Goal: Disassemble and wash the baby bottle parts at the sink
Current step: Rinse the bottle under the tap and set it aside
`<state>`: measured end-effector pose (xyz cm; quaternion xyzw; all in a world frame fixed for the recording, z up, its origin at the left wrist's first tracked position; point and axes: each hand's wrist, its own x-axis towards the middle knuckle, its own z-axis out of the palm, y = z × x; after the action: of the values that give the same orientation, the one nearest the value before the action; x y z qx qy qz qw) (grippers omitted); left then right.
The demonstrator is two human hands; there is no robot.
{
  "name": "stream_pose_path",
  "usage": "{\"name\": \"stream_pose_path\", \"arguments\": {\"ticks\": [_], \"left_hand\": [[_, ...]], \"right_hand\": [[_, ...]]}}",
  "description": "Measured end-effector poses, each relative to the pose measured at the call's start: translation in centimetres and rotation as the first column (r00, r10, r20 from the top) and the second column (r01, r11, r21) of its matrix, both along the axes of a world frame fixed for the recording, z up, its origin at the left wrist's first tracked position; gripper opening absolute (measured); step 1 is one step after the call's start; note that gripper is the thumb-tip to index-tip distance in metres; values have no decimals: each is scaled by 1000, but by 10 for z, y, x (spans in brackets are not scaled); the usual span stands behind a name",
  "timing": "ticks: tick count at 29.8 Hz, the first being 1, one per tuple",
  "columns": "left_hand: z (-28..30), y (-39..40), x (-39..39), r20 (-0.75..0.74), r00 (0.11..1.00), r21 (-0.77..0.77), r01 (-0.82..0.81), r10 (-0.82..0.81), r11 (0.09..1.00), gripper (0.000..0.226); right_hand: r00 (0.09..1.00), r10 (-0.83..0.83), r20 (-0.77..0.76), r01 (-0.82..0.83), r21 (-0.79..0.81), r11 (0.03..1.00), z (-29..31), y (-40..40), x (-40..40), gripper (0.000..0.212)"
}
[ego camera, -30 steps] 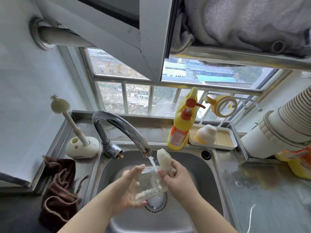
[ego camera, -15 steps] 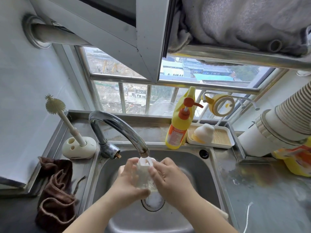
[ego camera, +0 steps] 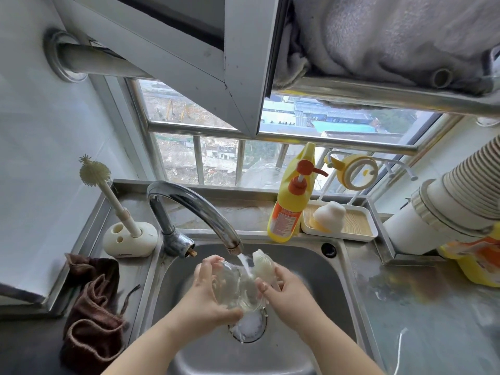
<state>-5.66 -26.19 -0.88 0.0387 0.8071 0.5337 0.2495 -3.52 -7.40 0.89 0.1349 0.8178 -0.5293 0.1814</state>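
Over the steel sink (ego camera: 319, 269) my left hand (ego camera: 208, 296) grips a clear glass baby bottle body (ego camera: 238, 288), tilted with its mouth toward the tap. Water runs from the curved faucet (ego camera: 194, 207) into the bottle and down to the drain (ego camera: 250, 327). My right hand (ego camera: 286, 290) touches the bottle's side and holds a whitish brush head (ego camera: 263, 266) that sticks up beside the water stream. A white bottle cap (ego camera: 328, 215) lies on the small tray (ego camera: 359, 231) behind the sink. A yellow bottle collar ring (ego camera: 357, 171) hangs on a rack above that tray.
A yellow pump bottle of detergent (ego camera: 290, 209) stands at the sink's back rim. A silicone bottle brush in its white holder (ego camera: 127, 236) stands left of the faucet. A brown cloth (ego camera: 92, 307) lies on the left counter. A white duct (ego camera: 454, 201) and yellow packaging (ego camera: 479, 258) crowd the right.
Both hands had closed over the bottle under the tap; now my right hand has drawn aside, showing the brush head again, and the bottle mouth tilts to the stream.
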Motion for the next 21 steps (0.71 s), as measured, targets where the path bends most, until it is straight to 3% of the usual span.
{"name": "stream_pose_path", "arguments": {"ticks": [2, 4, 8, 11, 13, 15, 17, 19, 21], "left_hand": [[3, 1, 2, 202, 979, 152, -49, 17, 987, 91], [10, 2, 3, 436, 899, 307, -200, 49, 930, 87], [16, 5, -1, 647, 748, 245, -385, 146, 890, 73], [8, 5, -3, 527, 827, 180, -333, 195, 926, 80], [4, 5, -2, 364, 907, 121, -271, 212, 955, 77], [0, 7, -1, 235, 960, 70, -174, 153, 982, 77], [1, 11, 0, 137, 985, 56, -111, 102, 992, 76], [5, 11, 0, 56, 993, 45, -108, 106, 993, 75], [10, 8, 2, -15, 993, 19, -113, 113, 993, 72]], "right_hand": [[994, -104, 12, 105, -188, 977, 0, -3, 1, 32], [989, -146, -24, 137, -228, 964, -3, -4, 3, 34], [993, -73, -97, 58, -155, 986, -4, -4, 10, 35], [981, 148, -127, -135, 109, 985, 5, 3, 15, 46], [959, 278, -49, -245, 343, 907, 13, 9, 13, 53], [966, 258, -19, -232, 379, 896, 19, 6, 6, 50], [962, 243, -121, -191, 336, 922, 23, -9, 3, 44], [939, 272, -208, -190, 343, 920, 23, -19, 4, 38], [933, 304, -194, -207, 403, 892, 21, -10, 6, 36]]}}
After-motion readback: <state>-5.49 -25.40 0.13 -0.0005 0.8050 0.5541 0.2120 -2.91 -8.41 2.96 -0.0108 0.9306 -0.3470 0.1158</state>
